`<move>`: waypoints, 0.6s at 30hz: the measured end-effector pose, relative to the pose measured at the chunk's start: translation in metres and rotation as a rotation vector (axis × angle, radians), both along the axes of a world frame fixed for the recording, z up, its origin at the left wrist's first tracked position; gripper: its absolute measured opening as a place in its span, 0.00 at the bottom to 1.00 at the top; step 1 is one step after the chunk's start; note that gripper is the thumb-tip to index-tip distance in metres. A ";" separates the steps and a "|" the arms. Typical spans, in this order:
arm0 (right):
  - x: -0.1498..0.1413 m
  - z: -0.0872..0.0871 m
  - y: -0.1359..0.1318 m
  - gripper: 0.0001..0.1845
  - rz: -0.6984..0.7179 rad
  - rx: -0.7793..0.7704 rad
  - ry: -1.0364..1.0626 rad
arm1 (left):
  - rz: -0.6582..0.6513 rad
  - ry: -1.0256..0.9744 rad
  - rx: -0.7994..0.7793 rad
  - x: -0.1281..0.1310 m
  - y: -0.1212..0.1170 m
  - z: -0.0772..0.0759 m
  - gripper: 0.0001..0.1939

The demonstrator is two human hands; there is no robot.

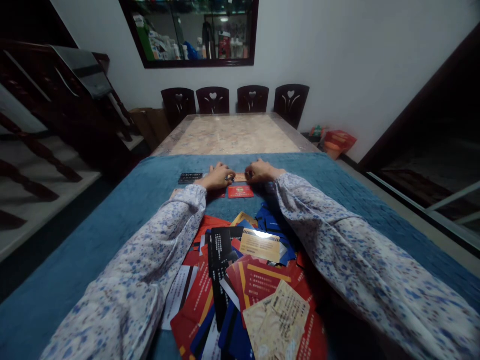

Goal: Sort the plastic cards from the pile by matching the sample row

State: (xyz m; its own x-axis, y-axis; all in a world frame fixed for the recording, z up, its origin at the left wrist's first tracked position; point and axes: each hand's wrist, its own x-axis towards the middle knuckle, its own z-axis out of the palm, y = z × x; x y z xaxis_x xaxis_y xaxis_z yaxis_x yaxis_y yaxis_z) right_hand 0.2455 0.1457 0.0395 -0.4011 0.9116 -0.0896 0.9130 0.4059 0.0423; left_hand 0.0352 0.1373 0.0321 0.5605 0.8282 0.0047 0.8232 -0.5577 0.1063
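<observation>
An orange card (240,177) lies between my two hands at the far side of the blue cloth. My left hand (219,176) has its fingers curled at the card's left end, and my right hand (260,171) has bent fingers closed at its right end. Just in front of it a red card (240,191) lies flat. Left of my left hand sits a black card (190,178), and another red card is partly hidden under that hand. Nearer to me a loose heap of cards (260,244), in red, blue, black, white and gold, overlaps between my forearms.
The blue cloth (123,220) covers the near part of a marble-patterned table (232,132). Several dark wooden chairs (253,99) stand along its far end. A stair railing (41,145) is on the left; a red bag (340,141) rests on the floor at right.
</observation>
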 end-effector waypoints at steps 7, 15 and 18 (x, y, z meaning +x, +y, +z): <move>0.005 0.008 -0.012 0.28 -0.008 0.057 0.025 | -0.035 -0.089 0.041 -0.002 -0.014 0.008 0.20; 0.012 0.022 -0.028 0.27 0.028 0.059 0.014 | -0.087 -0.120 0.116 -0.007 -0.037 0.009 0.20; 0.013 0.025 -0.038 0.22 0.050 0.087 0.024 | -0.099 -0.133 0.119 -0.010 -0.046 0.008 0.19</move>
